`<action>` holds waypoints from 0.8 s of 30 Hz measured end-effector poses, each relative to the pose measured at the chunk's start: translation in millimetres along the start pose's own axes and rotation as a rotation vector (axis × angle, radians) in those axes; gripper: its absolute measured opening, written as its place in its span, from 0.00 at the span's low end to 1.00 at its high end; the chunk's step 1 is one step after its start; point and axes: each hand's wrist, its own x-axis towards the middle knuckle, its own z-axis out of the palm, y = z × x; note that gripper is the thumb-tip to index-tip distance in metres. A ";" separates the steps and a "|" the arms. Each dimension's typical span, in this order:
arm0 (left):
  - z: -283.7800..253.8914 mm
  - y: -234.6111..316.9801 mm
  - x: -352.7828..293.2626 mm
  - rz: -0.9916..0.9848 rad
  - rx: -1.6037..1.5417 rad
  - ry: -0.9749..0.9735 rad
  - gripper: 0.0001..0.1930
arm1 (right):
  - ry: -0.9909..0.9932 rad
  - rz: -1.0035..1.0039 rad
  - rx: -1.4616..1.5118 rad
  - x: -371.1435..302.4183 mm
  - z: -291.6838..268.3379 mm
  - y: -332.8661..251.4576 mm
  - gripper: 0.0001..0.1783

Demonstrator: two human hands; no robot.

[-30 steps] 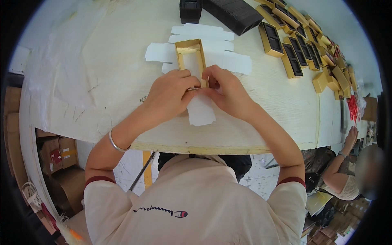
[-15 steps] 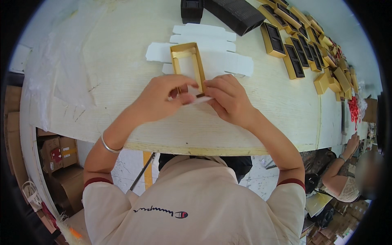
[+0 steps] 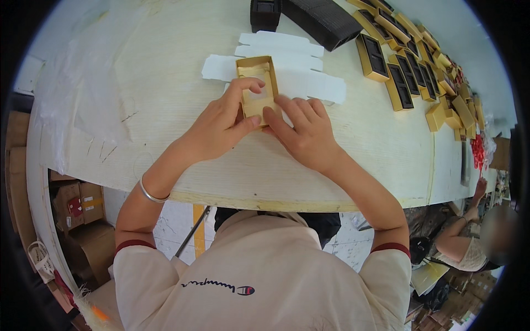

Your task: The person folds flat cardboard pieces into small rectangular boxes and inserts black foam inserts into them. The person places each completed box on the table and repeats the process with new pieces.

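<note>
A shallow gold cardboard box (image 3: 274, 77), its top side uncovered, lies in front of me with one end toward me. My left hand (image 3: 223, 116) grips its left wall near the close end, the index finger bent over the inside and the thumb at the near corner. My right hand (image 3: 303, 131) holds the near right corner, with the thumb at the near end and fingertips by the right wall. The near end is partly hidden by my fingers. Beneath and behind the box, a flat white cardboard blank (image 3: 326, 85) with several flaps lies on the table.
Black stacked plastic trays (image 3: 323, 25) and a black insert (image 3: 265, 15) stand at the far side. Several gold boxes with black inserts (image 3: 372, 58) crowd the far right. Clear plastic film (image 3: 91, 83) lies at left. A co-worker's arm (image 3: 455, 237) shows at right.
The near end of the box, folded between my fingers before, now stands more upright. My left fingers have moved over the box and my right thumb has shifted to its near end.
</note>
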 end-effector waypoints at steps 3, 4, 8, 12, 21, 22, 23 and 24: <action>3.6 10.3 -1.6 -0.012 0.151 0.019 0.15 | -0.154 0.026 0.091 0.5 1.0 -0.5 0.07; 6.1 13.5 -4.4 -0.018 0.219 0.030 0.13 | -0.199 0.031 0.102 2.5 -0.3 -0.4 0.06; 13.3 7.4 -12.9 0.098 0.540 0.062 0.08 | -0.341 0.054 0.155 13.4 -4.8 2.0 0.03; 12.2 14.6 -8.2 0.022 0.545 0.006 0.08 | -0.460 0.081 0.166 19.8 -8.3 5.7 0.04; -47.0 29.8 42.1 0.155 0.733 0.180 0.19 | -0.595 -0.113 0.118 31.4 -45.4 27.5 0.07; -49.9 21.5 50.1 0.145 0.837 0.178 0.21 | -0.618 -0.110 0.112 32.1 -47.1 29.7 0.07; -45.4 12.4 52.5 0.136 0.898 0.058 0.18 | -0.641 -0.106 0.106 32.0 -48.2 31.0 0.06; -41.6 11.6 58.8 0.016 0.892 -0.020 0.17 | -0.665 -0.099 0.100 30.6 -48.2 32.3 0.06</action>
